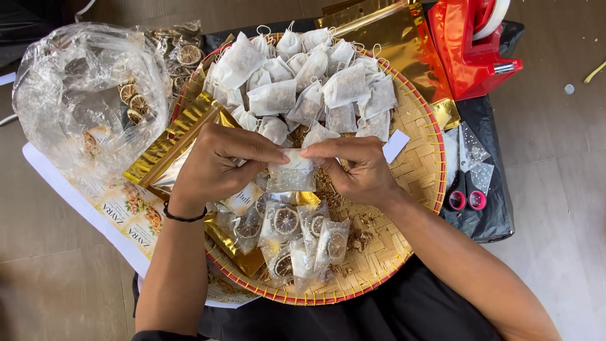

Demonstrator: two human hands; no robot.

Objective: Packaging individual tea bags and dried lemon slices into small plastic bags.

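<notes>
At the far left a large clear plastic bag [82,95] is lying open, holding dried citrus slices [136,101] that are waiting to be packed, with printed paper sheets [126,215] spread under it. Moving right, gold foil pouches [170,142] are resting on the rim of the round woven tray [416,170], apparently unfilled. The left hand [214,167] is pinching the left top corner of a small dotted clear packet [291,177], and the right hand [360,170] is pinching the right corner, so both are grasping this 1 packet above the middle of the tray. Just below it, about 5 finished clear packets [303,237] with a citrus slice inside are lying together. Behind the hands a heap of white tea bags [309,82] is sitting unpacked, so much seems left to do. At the right, spare clear packets [473,158], scissors [466,199] and a red tape dispenser [473,44] are lying beside the tray.
</notes>
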